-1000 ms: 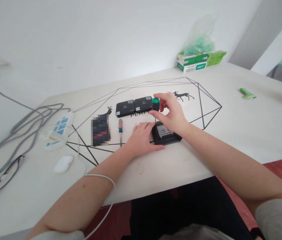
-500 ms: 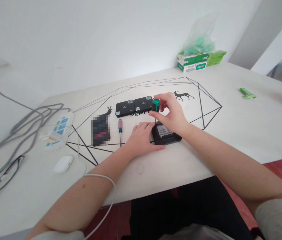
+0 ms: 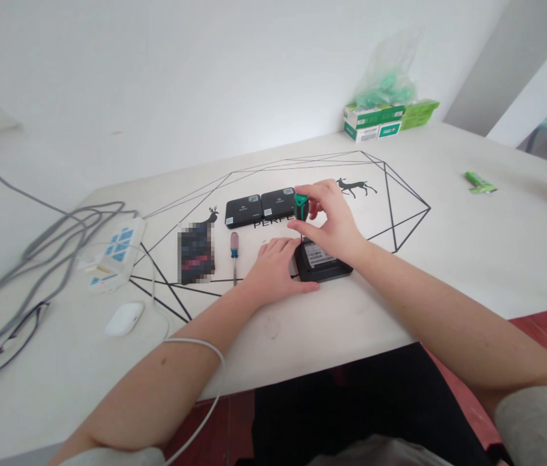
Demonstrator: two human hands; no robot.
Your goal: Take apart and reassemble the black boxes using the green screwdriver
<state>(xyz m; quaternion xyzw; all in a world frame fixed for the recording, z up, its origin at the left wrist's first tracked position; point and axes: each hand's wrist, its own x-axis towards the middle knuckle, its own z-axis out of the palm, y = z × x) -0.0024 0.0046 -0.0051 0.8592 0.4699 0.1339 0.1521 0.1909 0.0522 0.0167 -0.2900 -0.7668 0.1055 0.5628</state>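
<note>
My right hand (image 3: 330, 223) pinches the green-handled screwdriver (image 3: 301, 206), held upright with its thin shaft pointing down onto the near left corner of a small black box (image 3: 322, 264) lying label-side up on the white table (image 3: 448, 246). My left hand (image 3: 276, 270) lies on the table against the left side of that box, fingers curled against it. Two more black boxes (image 3: 259, 208) lie side by side just behind.
A red-handled screwdriver (image 3: 234, 251) and a dark blurred card (image 3: 196, 253) lie to the left. Further left are a power strip (image 3: 114, 252), grey cables (image 3: 35, 246) and a white mouse (image 3: 124, 318). Green cartons (image 3: 375, 120) stand at the back, and a green packet (image 3: 480, 182) at right.
The green handle has turned slightly between my right fingers. My left hand and the box have stayed in place.
</note>
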